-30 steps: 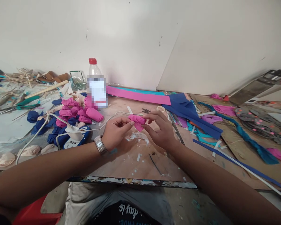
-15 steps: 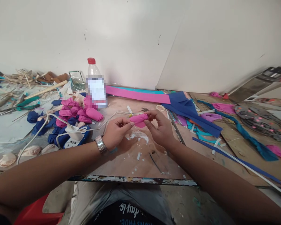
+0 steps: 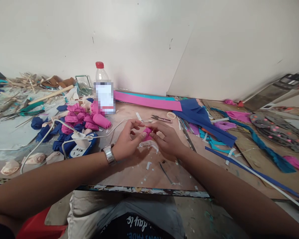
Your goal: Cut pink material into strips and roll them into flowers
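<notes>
A rolled strip of pink fabric or crepe paper [image 3: 147, 133] is between my hands above the middle of the table, mostly covered by fingers. My left hand [image 3: 129, 139] wears a metal-banded watch [image 3: 109, 154]; its thumb presses the roll's left side, while its forefinger arches above. My right hand [image 3: 166, 137] pinches the roll from the right with bent fingers and thumb. Below them a whitish smear [image 3: 153, 144] marks the tabletop. Small scissors or thread snips [image 3: 161, 118] and a cream ring, like a tape roll [image 3: 171, 115], lie just beyond my right hand.
Left are rolled pink rosettes [image 3: 74, 116], blue ones [image 3: 42, 133], cream ones [image 3: 10, 167], a power strip [image 3: 82, 147] with white cable, and pliers [image 3: 31, 109]. A phone [image 3: 104, 98] leans on a bottle [image 3: 99, 70]. Pink [image 3: 149, 101] and blue strips [image 3: 196, 113] lie behind.
The pink roll has turned from lying lengthwise between my hands to a more bunched, end-on pose, slightly lower. My left hand has moved right and raised its forefinger; the hands are closer together.
</notes>
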A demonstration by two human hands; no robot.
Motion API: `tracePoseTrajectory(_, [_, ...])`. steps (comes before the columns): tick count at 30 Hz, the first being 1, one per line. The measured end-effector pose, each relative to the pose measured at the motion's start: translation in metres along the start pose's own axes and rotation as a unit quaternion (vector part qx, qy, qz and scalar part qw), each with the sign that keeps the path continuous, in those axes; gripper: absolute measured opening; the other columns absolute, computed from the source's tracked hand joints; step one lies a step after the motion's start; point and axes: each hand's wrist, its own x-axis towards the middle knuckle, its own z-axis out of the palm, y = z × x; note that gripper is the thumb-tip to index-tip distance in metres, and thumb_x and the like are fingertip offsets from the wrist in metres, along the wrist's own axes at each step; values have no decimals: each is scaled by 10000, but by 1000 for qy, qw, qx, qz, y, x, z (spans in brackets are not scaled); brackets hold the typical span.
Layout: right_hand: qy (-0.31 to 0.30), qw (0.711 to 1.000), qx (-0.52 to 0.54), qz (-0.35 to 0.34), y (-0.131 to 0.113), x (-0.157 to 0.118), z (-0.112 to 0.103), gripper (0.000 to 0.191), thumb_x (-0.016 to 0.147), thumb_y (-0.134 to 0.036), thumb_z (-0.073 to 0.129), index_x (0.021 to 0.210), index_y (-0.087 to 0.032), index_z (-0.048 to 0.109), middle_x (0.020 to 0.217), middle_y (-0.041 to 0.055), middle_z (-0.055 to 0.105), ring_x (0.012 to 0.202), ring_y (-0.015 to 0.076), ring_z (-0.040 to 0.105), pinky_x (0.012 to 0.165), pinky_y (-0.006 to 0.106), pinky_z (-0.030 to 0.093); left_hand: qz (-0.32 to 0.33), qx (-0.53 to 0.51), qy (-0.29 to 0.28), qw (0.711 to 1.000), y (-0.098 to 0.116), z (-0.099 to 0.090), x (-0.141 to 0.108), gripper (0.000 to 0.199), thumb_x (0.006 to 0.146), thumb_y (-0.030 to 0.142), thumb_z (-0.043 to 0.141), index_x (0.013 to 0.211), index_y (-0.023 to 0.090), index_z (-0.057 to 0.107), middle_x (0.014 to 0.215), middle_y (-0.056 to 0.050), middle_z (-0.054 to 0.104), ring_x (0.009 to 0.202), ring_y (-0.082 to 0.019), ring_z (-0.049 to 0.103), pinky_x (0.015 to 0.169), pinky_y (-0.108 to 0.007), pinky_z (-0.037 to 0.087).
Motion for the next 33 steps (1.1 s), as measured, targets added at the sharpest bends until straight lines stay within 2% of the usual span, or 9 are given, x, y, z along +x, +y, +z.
tracePoseTrajectory(4, [-16, 999, 15, -34, -6, 0, 0, 293, 1065, -264, 590, 1346, -268, 671, 1261, 101, 735, 1177, 231, 687, 1005, 425, 582, -2, 19, -49, 999, -3, 1, -2, 344, 945, 361, 729, 1219, 218, 578, 1244, -89, 619, 1092, -223, 574, 906, -345, 508])
tracePoseTrajectory(9, [-39, 998, 0, -49, -7, -1, 1, 342, 1068, -227, 563, 1395, -271, 652, 1308, 113, 717, 1230, 241, 673, 1059, 452, 564, 31, 34, -41, 998, -3, 0, -2, 314, 961, 360, 713, 1209, 197, 609, 1197, -88, 630, 1083, -210, 598, 938, -340, 502])
tracePoseTrajectory(18, [-14, 999, 2, -49, -10, -1, 3, 318, 1049, -199, 581, 1353, -265, 645, 1218, 96, 742, 1120, 233, 689, 974, 420, 579, 43, 17, -43, 998, -1, -2, -2, 295, 984, 364, 700, 1228, 227, 607, 1239, -87, 661, 1011, -192, 629, 906, -332, 522])
tracePoseTrajectory(24, [20, 999, 8, -40, -14, -2, 3, 295, 1062, -240, 556, 1344, -268, 639, 1176, 85, 753, 1029, 213, 707, 884, 373, 582, 27, 8, -45, 999, 3, -1, -2, 218, 977, 407, 694, 1087, 221, 662, 1083, -64, 711, 932, -195, 638, 854, -337, 520])
tracePoseTrajectory(33, [25, 999, 23, -4, -13, -2, 6, 198, 1054, -278, 578, 1225, -239, 671, 1077, 71, 753, 945, 200, 698, 838, 355, 570, 30, 15, -44, 998, 3, 1, -4, 177, 979, 420, 694, 1023, 249, 686, 1021, -52, 742, 905, -205, 654, 878, -377, 509])
